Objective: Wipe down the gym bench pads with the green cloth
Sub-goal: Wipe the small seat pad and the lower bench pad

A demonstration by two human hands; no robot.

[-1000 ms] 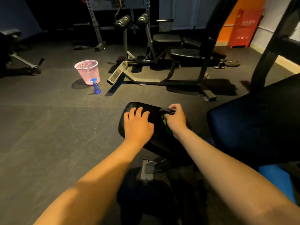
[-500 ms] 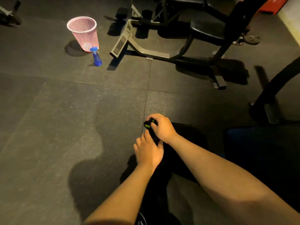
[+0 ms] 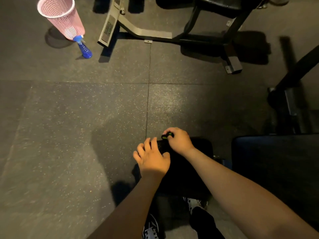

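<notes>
A dark rubber-tiled gym floor (image 3: 86, 118) is seen from above, with a pink mesh basket (image 3: 60, 18) at the far left, a blue spray bottle (image 3: 84, 49) standing just beside it, and the metal frame of a bench machine (image 3: 138, 31) further right. Near the viewer, a small black pad (image 3: 198, 152) is being worked on, and a larger blue-tinted pad (image 3: 276, 161) lies to its right. The green cloth (image 3: 166, 135) is bunched tightly in the right hand (image 3: 179, 142), whose fingers are curled round it, and is pressed at the far left edge of the black pad. The left hand (image 3: 151, 159) is laid on the pad's left side, fingers spread and slightly bent, nothing being held. The step in hand is judged to be the wiping of this small pad, braced from the left. For the next move, the cloth would need to be drawn across the remaining surface with steady pressure, after which the larger pad is presumably to be treated.
</notes>
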